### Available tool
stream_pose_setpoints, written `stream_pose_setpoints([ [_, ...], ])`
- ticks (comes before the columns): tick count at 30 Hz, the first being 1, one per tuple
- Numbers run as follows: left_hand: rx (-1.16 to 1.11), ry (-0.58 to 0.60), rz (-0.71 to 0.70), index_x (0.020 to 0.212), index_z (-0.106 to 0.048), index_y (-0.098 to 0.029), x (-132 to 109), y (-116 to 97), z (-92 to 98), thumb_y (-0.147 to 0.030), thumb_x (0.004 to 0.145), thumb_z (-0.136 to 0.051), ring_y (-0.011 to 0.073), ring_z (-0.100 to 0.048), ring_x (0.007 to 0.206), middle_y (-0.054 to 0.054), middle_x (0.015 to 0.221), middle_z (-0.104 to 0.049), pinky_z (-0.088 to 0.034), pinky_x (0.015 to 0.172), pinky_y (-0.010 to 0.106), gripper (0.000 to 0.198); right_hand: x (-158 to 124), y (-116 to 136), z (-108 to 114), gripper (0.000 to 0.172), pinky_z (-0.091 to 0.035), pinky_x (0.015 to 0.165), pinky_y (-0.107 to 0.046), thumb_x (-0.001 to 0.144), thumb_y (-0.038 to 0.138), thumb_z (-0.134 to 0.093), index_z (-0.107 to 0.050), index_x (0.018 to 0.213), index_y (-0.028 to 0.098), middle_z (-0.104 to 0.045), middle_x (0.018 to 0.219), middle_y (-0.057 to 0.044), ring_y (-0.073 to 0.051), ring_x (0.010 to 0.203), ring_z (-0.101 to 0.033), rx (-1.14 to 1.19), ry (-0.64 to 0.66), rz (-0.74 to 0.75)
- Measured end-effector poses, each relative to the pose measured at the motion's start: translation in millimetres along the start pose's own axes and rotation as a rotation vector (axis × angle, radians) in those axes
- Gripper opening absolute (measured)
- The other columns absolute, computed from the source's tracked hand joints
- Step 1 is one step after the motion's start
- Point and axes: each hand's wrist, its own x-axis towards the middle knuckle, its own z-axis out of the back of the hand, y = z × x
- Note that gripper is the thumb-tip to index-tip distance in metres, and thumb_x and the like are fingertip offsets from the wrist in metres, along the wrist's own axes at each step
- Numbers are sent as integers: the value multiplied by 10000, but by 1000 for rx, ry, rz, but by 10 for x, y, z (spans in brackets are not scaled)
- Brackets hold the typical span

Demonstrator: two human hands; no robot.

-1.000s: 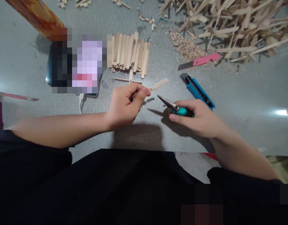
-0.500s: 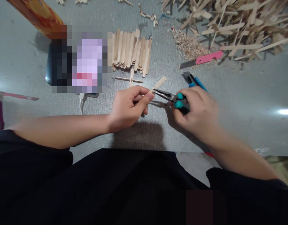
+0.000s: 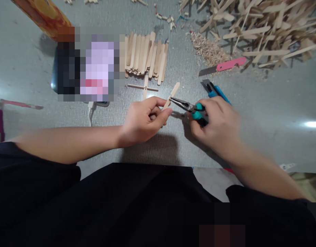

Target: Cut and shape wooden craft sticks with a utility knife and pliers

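My left hand [image 3: 147, 118] pinches a wooden popsicle stick [image 3: 175, 90] between thumb and fingers, the stick slanting up to the right. Long-nose pliers [image 3: 185, 104] with teal and black handles are in my right hand [image 3: 217, 120], its fingers wrapped round the handles. The tips of the pliers meet the stick's edge near its middle, just above my left thumb. Beyond my left hand, two sticks joined as a cross [image 3: 145, 88] lie on the table. Behind them is a row of stacked popsicle sticks [image 3: 141, 55].
A blue utility knife [image 3: 217, 92] and a pink-handled saw blade [image 3: 231, 64] lie beyond my right hand. Wood scraps [image 3: 209, 49] and a large heap of sticks [image 3: 266, 31] are at the back right. At left are a blurred phone [image 3: 98, 68], its white cable [image 3: 90, 113] and an orange can [image 3: 48, 19].
The stick in my left hand has turned steeper, and my left thumb has shifted down along it. The pliers stay at its edge. The whole view has shifted slightly.
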Motion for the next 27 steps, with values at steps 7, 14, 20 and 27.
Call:
stream_pose_setpoints([
  [7,-63,16,22,1023,-817,-216,14,-24,2,-393,1161,-801,136,-737,542,-11,658,-791,-543,550,257,225,-10,-5,39,278,-486,761,-455,872,262,-695,-702,1150,271,-782,1029,-110,-336,914,-726,-10,32,-14],
  [14,-232,9,175,875,-709,-244,58,-108,5,-438,1095,-930,130,-679,475,-29,577,-708,-547,482,244,367,147,-326,190,89,-534,798,-533,1074,314,-706,-698,1163,316,-782,1020,-136,-370,909,-727,-3,-193,-105],
  [20,-319,13,234,916,-712,-238,76,-95,-13,-502,1115,-943,102,-627,438,15,657,-807,-515,430,227,404,158,-309,90,206,-600,842,-577,1049,333,-757,-718,1248,300,-836,1158,-179,-425,1042,-781,-1,-135,-17],
  [27,-333,55,271,1008,-688,-243,66,-97,-23,-596,1127,-936,141,-752,519,31,736,-866,-618,507,249,447,79,-139,-21,351,-628,916,-595,991,280,-777,-707,1335,271,-811,1234,-180,-445,1103,-800,11,-37,10],
])
